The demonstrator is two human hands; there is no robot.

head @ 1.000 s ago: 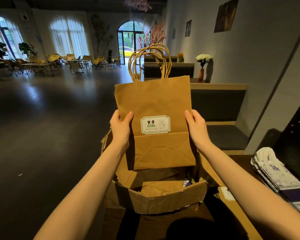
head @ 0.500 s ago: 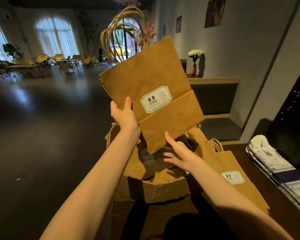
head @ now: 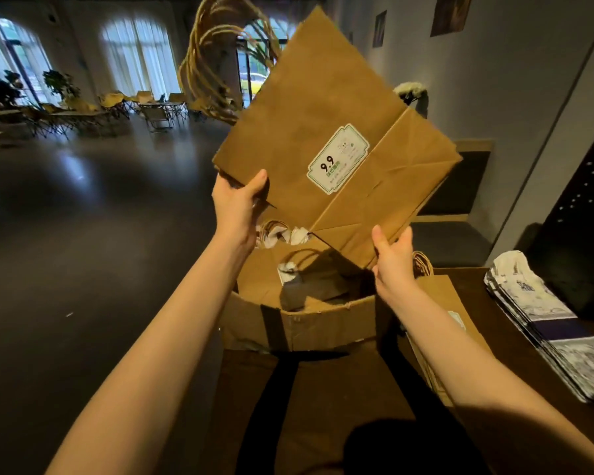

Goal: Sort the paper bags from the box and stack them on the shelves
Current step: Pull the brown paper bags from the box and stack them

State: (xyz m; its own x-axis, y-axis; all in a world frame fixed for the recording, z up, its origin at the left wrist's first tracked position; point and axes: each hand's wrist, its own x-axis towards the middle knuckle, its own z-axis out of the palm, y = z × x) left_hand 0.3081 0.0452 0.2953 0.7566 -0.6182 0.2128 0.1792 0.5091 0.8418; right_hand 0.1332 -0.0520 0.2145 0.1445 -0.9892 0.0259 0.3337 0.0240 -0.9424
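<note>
Several chairs (head: 158, 111), dark floor (head: 83, 217), arched windows (head: 138, 53)

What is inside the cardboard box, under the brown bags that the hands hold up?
Inside the cardboard box lie more flat brown paper bags with twisted handles, and something white at the far edge. The lifted bags and their shadow cover the right part, so the number stays unknown.

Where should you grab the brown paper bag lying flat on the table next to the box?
Probably by the twisted handles at the far end of that paper bag. It lies flat, so its sides give little to pinch, while the handles stick out past its top edge. Come from above with the right hand, which is nearest, once it lets go of the stack of bags.
</note>
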